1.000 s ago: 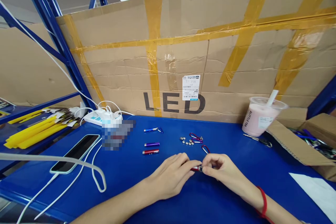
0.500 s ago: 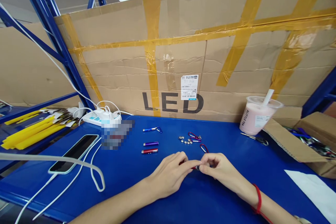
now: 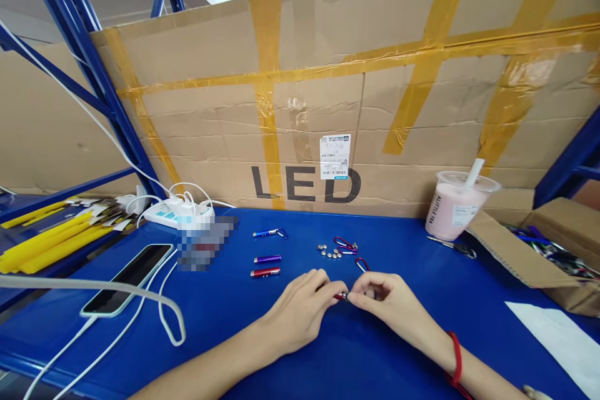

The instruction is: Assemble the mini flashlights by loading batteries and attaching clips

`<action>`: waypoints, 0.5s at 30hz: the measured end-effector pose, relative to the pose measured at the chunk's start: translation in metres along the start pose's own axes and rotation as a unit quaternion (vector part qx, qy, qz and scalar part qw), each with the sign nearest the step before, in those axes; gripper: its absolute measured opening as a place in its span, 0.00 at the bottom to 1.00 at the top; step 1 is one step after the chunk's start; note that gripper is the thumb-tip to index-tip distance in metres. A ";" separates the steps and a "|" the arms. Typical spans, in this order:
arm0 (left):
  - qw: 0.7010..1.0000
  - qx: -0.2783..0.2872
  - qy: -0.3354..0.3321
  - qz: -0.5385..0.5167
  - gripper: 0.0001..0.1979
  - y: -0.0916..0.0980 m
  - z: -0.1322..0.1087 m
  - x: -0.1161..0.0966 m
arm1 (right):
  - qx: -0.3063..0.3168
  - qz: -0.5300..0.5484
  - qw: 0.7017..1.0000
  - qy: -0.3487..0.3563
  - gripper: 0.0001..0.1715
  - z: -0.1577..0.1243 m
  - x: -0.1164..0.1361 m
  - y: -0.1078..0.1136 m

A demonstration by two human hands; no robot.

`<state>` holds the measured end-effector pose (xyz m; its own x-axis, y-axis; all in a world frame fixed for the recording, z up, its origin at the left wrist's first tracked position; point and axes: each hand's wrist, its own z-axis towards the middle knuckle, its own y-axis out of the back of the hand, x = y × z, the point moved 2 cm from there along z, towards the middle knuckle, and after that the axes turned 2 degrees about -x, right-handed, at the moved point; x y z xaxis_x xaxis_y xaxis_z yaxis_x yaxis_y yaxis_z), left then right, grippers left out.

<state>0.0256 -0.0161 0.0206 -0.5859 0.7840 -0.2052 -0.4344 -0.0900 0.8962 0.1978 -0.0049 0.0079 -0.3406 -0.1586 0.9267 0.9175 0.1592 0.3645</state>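
Note:
My left hand [image 3: 300, 312] and my right hand [image 3: 389, 303] meet low on the blue table [image 3: 244, 325], both pinched on a small red keychain flashlight [image 3: 340, 295] held between them. Its red clip [image 3: 362, 264] shows just behind my right fingers. Beyond the hands lie several silver button cells [image 3: 330, 252] and a loose clip [image 3: 345, 243]. To the left lie three more little flashlights: red [image 3: 265, 272], purple [image 3: 267, 259] and blue [image 3: 269, 233].
A taped cardboard sheet marked LED [image 3: 328, 112] walls the back. A pink drink cup [image 3: 454, 205], scissors [image 3: 452, 245] and an open carton [image 3: 539, 250] sit right. A phone [image 3: 126, 276], white cables [image 3: 164, 319], a power strip [image 3: 175, 212] and yellow sticks [image 3: 42, 244] are left.
Both hands stay pinched on the red flashlight; they have shifted slightly left and away from me, and less of the flashlight's body shows between the fingers.

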 end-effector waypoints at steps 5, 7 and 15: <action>1.000 -0.020 0.003 0.012 0.12 -0.002 0.000 0.002 | -0.048 -0.015 0.997 0.057 0.15 -0.001 0.004 0.001; 0.999 -0.031 0.005 0.011 0.13 -0.001 0.000 0.003 | -0.061 -0.030 0.993 0.092 0.14 -0.002 0.005 0.002; 0.999 -0.038 0.016 0.016 0.14 -0.001 0.000 0.002 | -0.090 -0.059 0.979 0.173 0.14 -0.007 0.012 0.003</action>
<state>0.0246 -0.0146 0.0193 -0.6205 0.7607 -0.1906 -0.4650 -0.1612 0.8705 0.1982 -0.0132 0.0192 -0.3851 -0.4910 0.7814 0.9079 -0.0496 0.4163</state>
